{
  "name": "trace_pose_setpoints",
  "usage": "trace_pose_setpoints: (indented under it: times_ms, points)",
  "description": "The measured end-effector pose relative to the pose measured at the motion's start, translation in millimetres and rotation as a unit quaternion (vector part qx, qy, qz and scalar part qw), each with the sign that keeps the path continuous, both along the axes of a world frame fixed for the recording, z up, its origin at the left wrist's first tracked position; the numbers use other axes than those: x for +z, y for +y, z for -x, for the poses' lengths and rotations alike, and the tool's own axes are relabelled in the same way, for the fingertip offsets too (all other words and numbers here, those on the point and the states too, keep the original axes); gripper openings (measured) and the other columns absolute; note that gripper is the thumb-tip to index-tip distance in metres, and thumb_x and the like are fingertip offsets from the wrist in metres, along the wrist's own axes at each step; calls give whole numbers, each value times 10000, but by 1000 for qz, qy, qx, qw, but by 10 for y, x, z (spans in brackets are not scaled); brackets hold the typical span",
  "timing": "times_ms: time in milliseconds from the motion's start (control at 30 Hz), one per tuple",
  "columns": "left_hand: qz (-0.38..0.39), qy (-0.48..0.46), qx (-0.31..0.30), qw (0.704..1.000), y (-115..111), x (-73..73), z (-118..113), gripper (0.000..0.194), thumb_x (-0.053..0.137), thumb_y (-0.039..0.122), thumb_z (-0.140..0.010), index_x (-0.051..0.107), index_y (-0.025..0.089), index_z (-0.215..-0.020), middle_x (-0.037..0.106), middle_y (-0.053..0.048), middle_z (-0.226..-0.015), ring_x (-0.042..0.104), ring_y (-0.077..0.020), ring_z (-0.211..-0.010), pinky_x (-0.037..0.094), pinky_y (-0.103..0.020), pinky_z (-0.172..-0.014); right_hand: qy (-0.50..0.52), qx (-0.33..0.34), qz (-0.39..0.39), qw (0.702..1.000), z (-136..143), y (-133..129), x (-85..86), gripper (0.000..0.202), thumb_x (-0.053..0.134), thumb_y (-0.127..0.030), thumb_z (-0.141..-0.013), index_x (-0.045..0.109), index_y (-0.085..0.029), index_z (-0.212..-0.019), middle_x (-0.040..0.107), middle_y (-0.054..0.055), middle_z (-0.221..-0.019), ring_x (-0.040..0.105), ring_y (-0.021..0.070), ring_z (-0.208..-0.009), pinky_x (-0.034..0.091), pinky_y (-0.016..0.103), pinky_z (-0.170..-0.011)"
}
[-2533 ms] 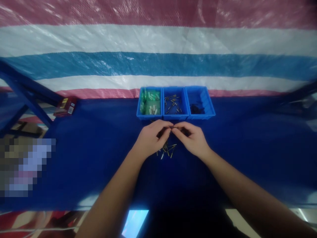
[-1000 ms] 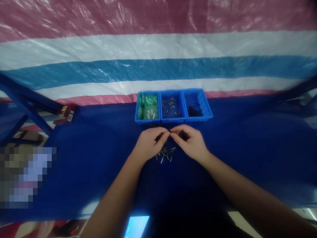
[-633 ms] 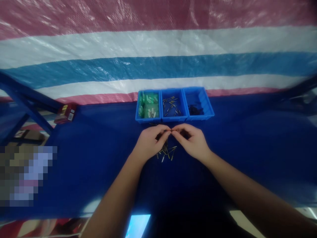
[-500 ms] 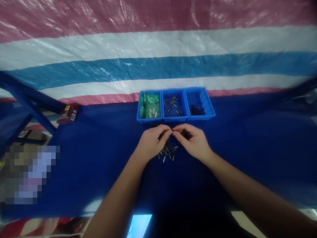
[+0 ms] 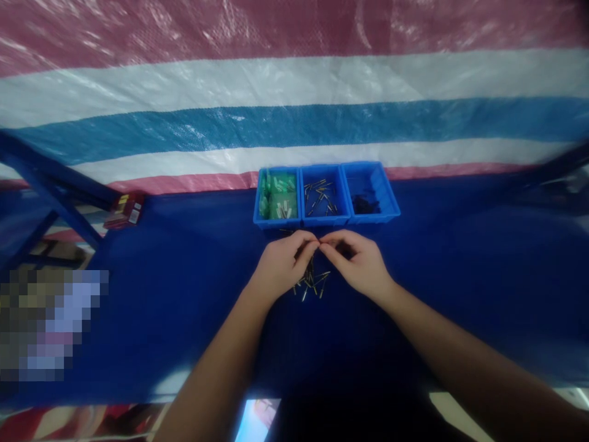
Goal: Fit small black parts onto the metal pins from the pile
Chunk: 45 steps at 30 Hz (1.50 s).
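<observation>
My left hand (image 5: 286,261) and my right hand (image 5: 358,261) meet fingertip to fingertip above the blue table, thumb and forefinger of each pinched together. Whatever sits between the fingertips is too small and too hidden to name. Below the hands lies a loose pile of thin, brass-coloured metal pins (image 5: 311,285), partly covered by my left hand. Just beyond the fingers stand three joined blue bins. The left bin (image 5: 278,225) has small whitish pieces in green plastic, the middle bin (image 5: 326,222) similar thin metal pins, and the right bin (image 5: 385,190) small dark parts.
A red box (image 5: 124,210) sits at the table's left edge beside a blue metal frame (image 5: 55,191). Striped plastic sheeting (image 5: 294,129) hangs behind the blue table (image 5: 184,294). A lit screen (image 5: 258,418) shows at the bottom edge.
Both hands keep the same pinch in nearly the same place. The view has shifted very slightly, and the picture on the lit screen at the bottom differs.
</observation>
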<state>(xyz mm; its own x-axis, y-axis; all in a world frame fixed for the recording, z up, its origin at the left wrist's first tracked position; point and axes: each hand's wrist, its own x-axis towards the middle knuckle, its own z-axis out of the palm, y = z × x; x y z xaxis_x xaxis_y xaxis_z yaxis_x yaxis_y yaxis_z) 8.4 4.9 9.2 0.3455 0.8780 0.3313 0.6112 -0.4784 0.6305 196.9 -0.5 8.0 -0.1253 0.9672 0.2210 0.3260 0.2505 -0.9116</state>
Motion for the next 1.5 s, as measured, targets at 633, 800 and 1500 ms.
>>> trace_pose_setpoints:
  times_ms: [633,800,1500]
  points:
    - [-2,1,20,1000,-10,4,-4,154,551,318,-985,649,200,-973,667,32,-717,629,-103,-627,446,-219,-601,7,-6,1,1000,1,4,-11,128,723,-263,-856,729,-198,-967,712,22,-817,657,143,-694,536,273,-618]
    - [-9,-20,8,1000,-21,19,-5,139,572,301,-972,657,203,-1021,667,33,-723,631,-103,-643,457,-221,-622,4,-1,-2,1000,-5,-2,3,94,698,-263,-877,726,-200,-940,713,26,-827,657,147,-708,536,277,-632]
    - [-20,-37,-8,999,-16,18,-3,122,586,260,-961,673,209,-1031,674,34,-750,625,-92,-657,458,-211,-634,3,-1,-4,1000,-8,-14,9,100,678,-280,-886,710,-203,-941,706,24,-811,653,149,-693,530,279,-621]
